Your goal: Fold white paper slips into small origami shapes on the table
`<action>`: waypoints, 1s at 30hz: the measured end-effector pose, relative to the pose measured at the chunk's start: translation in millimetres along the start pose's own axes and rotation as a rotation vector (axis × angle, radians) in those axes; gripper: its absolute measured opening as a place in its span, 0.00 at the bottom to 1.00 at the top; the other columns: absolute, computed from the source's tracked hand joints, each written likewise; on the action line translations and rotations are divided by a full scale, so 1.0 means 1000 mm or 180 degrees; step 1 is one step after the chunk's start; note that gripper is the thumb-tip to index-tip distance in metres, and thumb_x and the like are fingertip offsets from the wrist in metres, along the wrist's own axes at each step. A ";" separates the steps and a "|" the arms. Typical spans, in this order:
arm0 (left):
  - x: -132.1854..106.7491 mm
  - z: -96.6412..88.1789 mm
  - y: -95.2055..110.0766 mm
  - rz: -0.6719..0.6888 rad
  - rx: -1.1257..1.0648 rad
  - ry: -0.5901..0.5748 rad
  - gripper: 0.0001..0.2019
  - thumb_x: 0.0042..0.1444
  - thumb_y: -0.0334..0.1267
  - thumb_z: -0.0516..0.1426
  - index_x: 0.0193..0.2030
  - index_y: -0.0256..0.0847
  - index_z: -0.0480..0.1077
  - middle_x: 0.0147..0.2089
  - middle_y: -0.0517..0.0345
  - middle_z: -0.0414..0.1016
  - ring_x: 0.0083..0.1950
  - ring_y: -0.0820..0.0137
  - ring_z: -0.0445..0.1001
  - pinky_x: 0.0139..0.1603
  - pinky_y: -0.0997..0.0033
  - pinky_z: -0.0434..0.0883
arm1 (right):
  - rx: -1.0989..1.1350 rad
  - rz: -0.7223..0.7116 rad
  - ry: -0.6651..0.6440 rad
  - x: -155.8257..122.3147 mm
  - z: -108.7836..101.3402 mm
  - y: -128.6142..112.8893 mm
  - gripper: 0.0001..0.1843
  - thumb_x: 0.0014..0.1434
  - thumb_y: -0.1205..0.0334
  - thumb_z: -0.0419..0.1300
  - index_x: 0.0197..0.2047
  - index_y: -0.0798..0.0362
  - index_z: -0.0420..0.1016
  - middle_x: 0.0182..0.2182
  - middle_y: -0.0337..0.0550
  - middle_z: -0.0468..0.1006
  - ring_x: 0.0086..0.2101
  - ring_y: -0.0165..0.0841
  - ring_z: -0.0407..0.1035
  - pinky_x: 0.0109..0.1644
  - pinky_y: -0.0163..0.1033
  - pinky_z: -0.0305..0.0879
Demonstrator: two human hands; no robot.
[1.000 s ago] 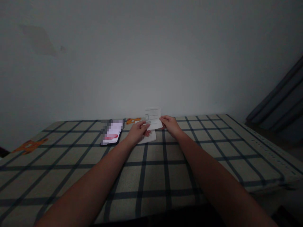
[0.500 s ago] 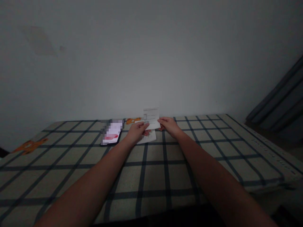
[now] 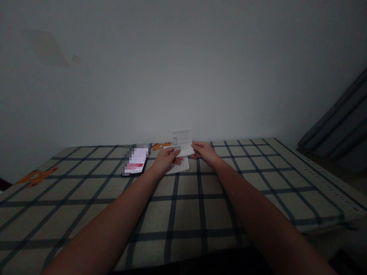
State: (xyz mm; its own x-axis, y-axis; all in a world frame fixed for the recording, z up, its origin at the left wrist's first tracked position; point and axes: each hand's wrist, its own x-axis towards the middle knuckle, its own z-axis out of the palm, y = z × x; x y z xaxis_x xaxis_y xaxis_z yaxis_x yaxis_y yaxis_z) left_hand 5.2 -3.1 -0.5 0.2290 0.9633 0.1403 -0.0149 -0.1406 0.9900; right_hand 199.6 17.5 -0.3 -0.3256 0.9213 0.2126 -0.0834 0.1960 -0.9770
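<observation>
Between my two hands a small white sheet of printed paper is held tilted up, its print too small to read. My left hand pinches its lower left corner, thumb on the front. At the lower right edge, my right hand grips it between thumb and fingers. Below them a second white printed paper lies on the checked cloth, partly hidden by my left hand. To the left of that hand lies a phone with a lit screen, part of it blurred into blocks.
The checked cloth covers the table up to a bare wall. Orange bear prints mark the cloth. At the far right hangs a dark, folded curtain-like fabric.
The held paper's top edge has shifted very slightly up and to the left. Both hands stay almost where they were, still gripping it.
</observation>
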 end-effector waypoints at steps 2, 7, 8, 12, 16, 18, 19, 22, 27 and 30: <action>0.001 -0.001 0.000 0.0014 0.0005 0.0093 0.16 0.47 0.44 0.59 0.38 0.32 0.69 0.23 0.56 0.72 0.18 0.77 0.67 0.20 0.77 0.65 | 0.0004 0.0018 -0.0064 0.000 0.000 0.001 0.15 0.52 0.58 0.57 0.42 0.57 0.72 0.27 0.43 0.73 0.22 0.24 0.66 0.25 0.31 0.64; 0.001 -0.001 -0.001 0.0046 0.0107 0.0011 0.15 0.48 0.44 0.59 0.36 0.32 0.69 0.23 0.55 0.72 0.18 0.76 0.68 0.20 0.76 0.66 | -0.0191 -0.0022 -0.0020 0.002 -0.001 0.002 0.12 0.52 0.59 0.57 0.37 0.58 0.72 0.24 0.41 0.72 0.20 0.23 0.64 0.24 0.30 0.62; 0.001 -0.001 -0.001 0.0074 0.0120 -0.0003 0.15 0.48 0.44 0.58 0.36 0.32 0.68 0.24 0.55 0.72 0.18 0.76 0.68 0.20 0.76 0.66 | -0.0210 -0.0041 -0.0022 0.002 0.000 0.002 0.12 0.52 0.59 0.57 0.37 0.58 0.72 0.24 0.41 0.72 0.20 0.23 0.64 0.24 0.29 0.62; 0.002 -0.002 -0.001 0.0102 0.0095 0.0136 0.18 0.47 0.45 0.59 0.39 0.32 0.69 0.22 0.57 0.71 0.18 0.76 0.67 0.19 0.77 0.65 | -0.0129 -0.0045 -0.0077 0.002 0.000 0.001 0.13 0.53 0.58 0.56 0.39 0.57 0.72 0.23 0.40 0.72 0.21 0.23 0.64 0.25 0.30 0.62; 0.002 -0.003 -0.002 0.0112 0.0003 0.0246 0.20 0.47 0.45 0.59 0.43 0.33 0.69 0.22 0.58 0.72 0.18 0.76 0.68 0.21 0.76 0.67 | -0.0083 -0.0001 -0.0235 0.001 -0.001 0.002 0.16 0.51 0.60 0.58 0.44 0.55 0.71 0.27 0.42 0.74 0.22 0.24 0.65 0.27 0.31 0.64; 0.002 -0.003 -0.003 0.0129 0.0025 0.0232 0.19 0.47 0.44 0.59 0.43 0.33 0.69 0.23 0.57 0.72 0.18 0.75 0.68 0.21 0.76 0.67 | -0.0159 -0.0064 -0.0266 0.001 -0.001 0.003 0.16 0.51 0.61 0.58 0.45 0.55 0.71 0.26 0.42 0.74 0.22 0.24 0.65 0.27 0.31 0.64; 0.002 -0.003 -0.004 0.0114 0.0045 0.0213 0.19 0.47 0.44 0.59 0.43 0.33 0.69 0.23 0.56 0.73 0.19 0.75 0.69 0.21 0.76 0.67 | -0.0200 -0.0103 -0.0265 0.001 -0.002 0.004 0.16 0.51 0.61 0.57 0.45 0.56 0.71 0.26 0.42 0.74 0.22 0.24 0.65 0.27 0.31 0.64; 0.002 -0.001 -0.004 0.0050 0.0019 0.0172 0.18 0.48 0.43 0.59 0.43 0.33 0.69 0.29 0.52 0.75 0.21 0.74 0.71 0.23 0.74 0.70 | -0.0270 -0.0165 -0.0242 0.001 -0.002 0.004 0.16 0.52 0.61 0.57 0.45 0.56 0.71 0.25 0.42 0.74 0.21 0.24 0.65 0.26 0.31 0.63; 0.001 0.001 -0.003 -0.0004 -0.0182 0.0024 0.18 0.47 0.40 0.60 0.44 0.32 0.69 0.38 0.46 0.75 0.26 0.73 0.73 0.27 0.73 0.71 | -0.0208 -0.0090 -0.0169 0.001 -0.002 0.004 0.16 0.52 0.59 0.57 0.44 0.56 0.71 0.26 0.42 0.74 0.21 0.24 0.65 0.25 0.31 0.63; -0.001 0.002 -0.002 -0.0132 -0.0173 -0.0070 0.18 0.47 0.39 0.60 0.43 0.31 0.69 0.35 0.47 0.75 0.25 0.73 0.72 0.27 0.74 0.71 | -0.0167 -0.0075 -0.0100 0.002 -0.001 0.005 0.16 0.53 0.56 0.56 0.42 0.55 0.71 0.29 0.43 0.74 0.23 0.24 0.66 0.26 0.32 0.65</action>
State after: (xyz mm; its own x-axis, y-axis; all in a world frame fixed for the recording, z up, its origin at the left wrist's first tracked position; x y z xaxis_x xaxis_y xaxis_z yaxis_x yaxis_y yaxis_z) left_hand 7.2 -4.0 -2.7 0.2519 0.9626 0.0994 -0.0575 -0.0876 0.9945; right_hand 199.7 21.3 -4.4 -0.3536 0.9054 0.2352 -0.0422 0.2357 -0.9709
